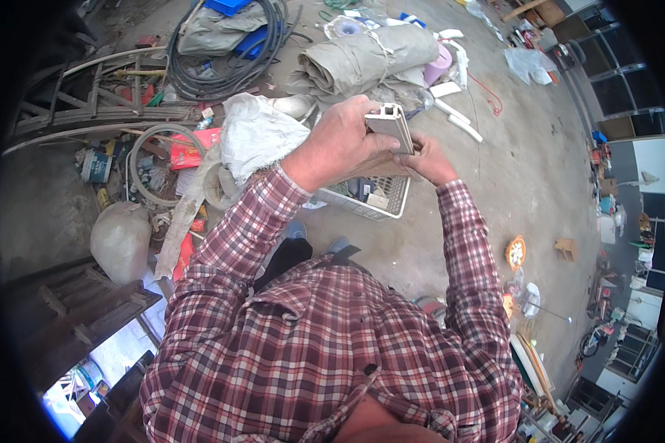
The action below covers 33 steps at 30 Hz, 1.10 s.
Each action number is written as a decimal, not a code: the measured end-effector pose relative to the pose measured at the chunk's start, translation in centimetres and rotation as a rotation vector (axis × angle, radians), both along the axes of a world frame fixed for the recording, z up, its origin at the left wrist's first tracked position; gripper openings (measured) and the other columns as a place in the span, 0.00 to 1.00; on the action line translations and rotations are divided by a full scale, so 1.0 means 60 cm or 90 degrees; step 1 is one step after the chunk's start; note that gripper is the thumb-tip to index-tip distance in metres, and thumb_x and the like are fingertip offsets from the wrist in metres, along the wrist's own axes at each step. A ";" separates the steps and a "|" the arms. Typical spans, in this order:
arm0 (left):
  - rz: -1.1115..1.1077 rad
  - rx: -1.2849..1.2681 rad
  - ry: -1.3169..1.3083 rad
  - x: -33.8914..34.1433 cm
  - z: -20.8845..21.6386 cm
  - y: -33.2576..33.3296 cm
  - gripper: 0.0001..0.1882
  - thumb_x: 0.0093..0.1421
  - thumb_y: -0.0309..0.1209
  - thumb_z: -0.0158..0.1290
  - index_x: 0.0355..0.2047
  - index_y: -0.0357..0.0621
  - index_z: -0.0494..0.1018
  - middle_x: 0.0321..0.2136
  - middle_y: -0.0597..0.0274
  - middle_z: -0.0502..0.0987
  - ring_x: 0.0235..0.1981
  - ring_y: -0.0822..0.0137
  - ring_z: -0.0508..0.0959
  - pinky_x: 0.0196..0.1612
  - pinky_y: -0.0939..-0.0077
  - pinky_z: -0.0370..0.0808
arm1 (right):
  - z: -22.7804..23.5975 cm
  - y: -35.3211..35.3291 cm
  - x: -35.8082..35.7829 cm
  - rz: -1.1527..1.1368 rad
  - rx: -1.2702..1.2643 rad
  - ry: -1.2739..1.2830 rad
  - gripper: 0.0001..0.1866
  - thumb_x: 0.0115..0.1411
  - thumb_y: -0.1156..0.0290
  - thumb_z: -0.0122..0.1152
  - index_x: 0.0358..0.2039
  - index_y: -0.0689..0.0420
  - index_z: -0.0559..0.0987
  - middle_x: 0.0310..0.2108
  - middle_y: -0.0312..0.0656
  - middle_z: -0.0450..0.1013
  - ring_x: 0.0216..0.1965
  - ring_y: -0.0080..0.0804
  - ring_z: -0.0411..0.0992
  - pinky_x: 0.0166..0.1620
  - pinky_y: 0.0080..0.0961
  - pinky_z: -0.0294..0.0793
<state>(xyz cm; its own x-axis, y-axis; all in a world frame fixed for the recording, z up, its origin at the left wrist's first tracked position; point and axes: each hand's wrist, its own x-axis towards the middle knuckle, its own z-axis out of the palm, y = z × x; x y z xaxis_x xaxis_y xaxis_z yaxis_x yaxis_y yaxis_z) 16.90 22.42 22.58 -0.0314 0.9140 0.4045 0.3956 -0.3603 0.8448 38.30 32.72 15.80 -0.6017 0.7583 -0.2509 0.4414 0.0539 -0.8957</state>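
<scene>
Both my hands are raised over a grey plastic crate (391, 207), holding a pale hollow profile strip (390, 129). Its near end shows a channelled, hollow section. My left hand (336, 144) is closed around the strip's left side, thumb across its face. Lower down on the other side, my right hand (430, 159) pinches the strip's edge with bent fingers. A brown flat piece (373, 166) shows just under the strip; I cannot make out whether it is joined to it. Small dark and pale items lie inside the crate, partly hidden by my hands.
A white sack (262, 136) and a tied grey tarpaulin roll (369, 59) lie beyond my hands. Black hose coils (222, 81) sit at the far left above clutter. An orange basket (516, 252) stands on the floor to the right, beside a small wooden box (566, 249).
</scene>
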 end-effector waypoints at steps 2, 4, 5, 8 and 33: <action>-0.023 -0.049 -0.019 -0.007 0.002 0.003 0.17 0.48 0.32 0.65 0.36 0.36 0.76 0.30 0.48 0.77 0.34 0.50 0.79 0.36 0.64 0.75 | 0.050 -0.021 -0.029 0.058 0.224 0.114 0.30 0.47 0.78 0.67 0.54 0.61 0.72 0.47 0.46 0.75 0.47 0.35 0.74 0.51 0.29 0.73; -0.042 -0.073 -0.018 -0.011 0.004 0.002 0.17 0.48 0.32 0.65 0.37 0.37 0.77 0.30 0.47 0.78 0.34 0.50 0.79 0.36 0.64 0.75 | 0.088 -0.040 -0.054 0.070 0.271 0.139 0.32 0.46 0.77 0.67 0.55 0.60 0.71 0.46 0.47 0.75 0.47 0.35 0.74 0.51 0.29 0.72; -0.047 -0.070 -0.006 -0.010 0.005 -0.001 0.17 0.48 0.31 0.64 0.38 0.38 0.77 0.30 0.47 0.78 0.34 0.50 0.79 0.36 0.64 0.75 | 0.099 -0.053 -0.064 0.098 0.314 0.167 0.31 0.47 0.77 0.67 0.54 0.60 0.72 0.45 0.47 0.76 0.46 0.34 0.75 0.50 0.28 0.72; -0.102 -0.009 0.046 -0.020 0.008 -0.008 0.16 0.48 0.30 0.63 0.38 0.38 0.77 0.30 0.46 0.78 0.34 0.50 0.79 0.36 0.63 0.75 | 0.113 -0.079 -0.083 0.070 0.295 0.080 0.27 0.48 0.78 0.67 0.51 0.58 0.74 0.43 0.45 0.76 0.43 0.32 0.75 0.47 0.27 0.73; -0.253 0.153 0.028 -0.037 -0.041 -0.111 0.05 0.48 0.23 0.58 0.24 0.40 0.71 0.22 0.58 0.69 0.27 0.55 0.74 0.30 0.61 0.70 | 0.075 -0.267 -0.044 -0.088 0.306 -0.022 0.11 0.48 0.78 0.67 0.34 0.58 0.80 0.34 0.40 0.77 0.35 0.31 0.76 0.39 0.24 0.74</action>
